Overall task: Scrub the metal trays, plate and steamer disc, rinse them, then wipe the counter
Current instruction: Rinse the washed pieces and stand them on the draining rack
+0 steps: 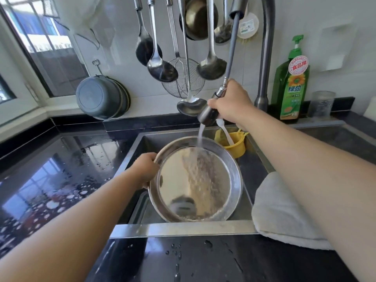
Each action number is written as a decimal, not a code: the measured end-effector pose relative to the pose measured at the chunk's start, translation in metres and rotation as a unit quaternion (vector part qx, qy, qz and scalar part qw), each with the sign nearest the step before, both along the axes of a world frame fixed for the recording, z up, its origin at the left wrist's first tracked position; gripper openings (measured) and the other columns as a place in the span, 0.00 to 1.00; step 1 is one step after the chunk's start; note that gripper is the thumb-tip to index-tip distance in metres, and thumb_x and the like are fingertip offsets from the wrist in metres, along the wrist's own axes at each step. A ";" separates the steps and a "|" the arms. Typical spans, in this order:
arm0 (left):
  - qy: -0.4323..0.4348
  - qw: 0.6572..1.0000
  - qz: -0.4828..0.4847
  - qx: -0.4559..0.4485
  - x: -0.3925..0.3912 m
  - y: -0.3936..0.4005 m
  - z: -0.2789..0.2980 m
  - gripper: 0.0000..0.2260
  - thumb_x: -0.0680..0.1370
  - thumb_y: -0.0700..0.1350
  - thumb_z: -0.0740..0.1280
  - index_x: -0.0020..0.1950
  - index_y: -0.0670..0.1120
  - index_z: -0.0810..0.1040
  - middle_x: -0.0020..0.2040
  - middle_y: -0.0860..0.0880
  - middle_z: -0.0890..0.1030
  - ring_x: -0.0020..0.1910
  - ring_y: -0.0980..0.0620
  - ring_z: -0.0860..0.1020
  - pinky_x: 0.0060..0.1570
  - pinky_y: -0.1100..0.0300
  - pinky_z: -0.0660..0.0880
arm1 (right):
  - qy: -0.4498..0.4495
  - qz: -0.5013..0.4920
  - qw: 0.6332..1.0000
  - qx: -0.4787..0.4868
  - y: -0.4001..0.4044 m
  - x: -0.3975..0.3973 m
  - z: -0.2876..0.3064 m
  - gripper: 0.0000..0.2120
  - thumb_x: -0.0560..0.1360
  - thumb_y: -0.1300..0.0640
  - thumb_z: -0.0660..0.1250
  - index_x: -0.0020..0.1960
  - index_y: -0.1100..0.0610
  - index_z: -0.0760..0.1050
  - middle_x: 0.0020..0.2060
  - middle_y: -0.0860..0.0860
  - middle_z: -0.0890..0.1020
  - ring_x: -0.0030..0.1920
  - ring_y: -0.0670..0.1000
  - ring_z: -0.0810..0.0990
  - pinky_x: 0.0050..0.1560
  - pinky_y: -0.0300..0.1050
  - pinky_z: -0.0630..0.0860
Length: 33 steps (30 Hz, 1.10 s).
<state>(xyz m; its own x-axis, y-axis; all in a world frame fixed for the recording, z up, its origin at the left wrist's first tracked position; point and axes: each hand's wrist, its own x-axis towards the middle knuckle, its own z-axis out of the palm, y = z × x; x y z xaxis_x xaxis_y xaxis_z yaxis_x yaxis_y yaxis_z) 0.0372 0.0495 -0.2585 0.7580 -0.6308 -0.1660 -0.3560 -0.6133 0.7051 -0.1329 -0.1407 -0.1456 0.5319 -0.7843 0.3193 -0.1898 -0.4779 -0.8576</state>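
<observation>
Black glossy counter (61, 180) across the lower and left frame, wet, beaded with drops and patches of foam at far left. Steel sink (183, 228) sunk into it at centre. White tiled wall behind, hung with ladles (161, 68), a wire skimmer (183, 80) and a dark pan at upper centre; grey basins (101, 97) leaning against the wall at middle left; window at upper left. Green bottle of dish soap (291, 84) and a clear cup (322, 104) at upper right beside the tap's neck (264, 58). Pale folded cloth (284, 210) draped over the sink's right edge. Yellow strainer cup (236, 143) with a white utensil in the sink's far right corner.

Left hand (145, 169), centre-left, curled round the rim of the round metal tray (195, 180), thumb over the edge, remaining fingers hidden behind it. Tray held tilted above the sink basin, inner face toward the camera. Right hand (232, 102), centre-right, wrapped tight around the pull-out spray head (209, 112), hose running up to the spout. Water streaming from the head onto the tray's upper middle and sheeting down its face.
</observation>
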 end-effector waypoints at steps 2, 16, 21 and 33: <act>0.068 0.997 0.013 -0.022 -0.004 0.003 -0.011 0.09 0.80 0.32 0.64 0.54 0.43 0.81 0.47 0.37 0.84 0.36 0.40 0.85 0.29 0.47 0.83 | -0.025 0.053 0.997 0.054 0.006 0.010 0.003 0.18 0.75 0.61 0.74 0.58 0.55 0.69 0.52 0.54 0.79 0.53 0.57 0.82 0.50 0.56 0.85; -0.108 0.994 -0.027 -0.012 -0.001 -0.013 0.011 0.10 0.80 0.39 0.64 0.54 0.54 0.79 0.50 0.47 0.84 0.48 0.43 0.82 0.47 0.46 0.81 | 0.126 0.146 0.980 0.052 -0.020 -0.047 0.023 0.12 0.77 0.64 0.72 0.56 0.57 0.71 0.54 0.57 0.80 0.52 0.56 0.84 0.51 0.56 0.85; -0.360 0.927 -0.068 0.079 -0.015 -0.028 0.053 0.20 0.78 0.39 0.62 0.67 0.55 0.78 0.60 0.44 0.82 0.56 0.40 0.79 0.51 0.52 0.73 | 0.186 0.212 0.956 0.082 -0.071 -0.059 0.023 0.25 0.75 0.69 0.72 0.68 0.53 0.72 0.61 0.55 0.80 0.59 0.55 0.82 0.61 0.58 0.80; -0.580 0.779 -0.196 0.135 -0.013 -0.035 0.122 0.27 0.79 0.48 0.61 0.79 0.58 0.64 0.55 0.47 0.78 0.51 0.40 0.80 0.41 0.51 0.71 | 0.546 0.014 0.640 -0.541 -0.141 -0.011 -0.042 0.26 0.80 0.49 0.65 0.77 0.53 0.66 0.76 0.52 0.66 0.78 0.59 0.56 0.75 0.59 0.62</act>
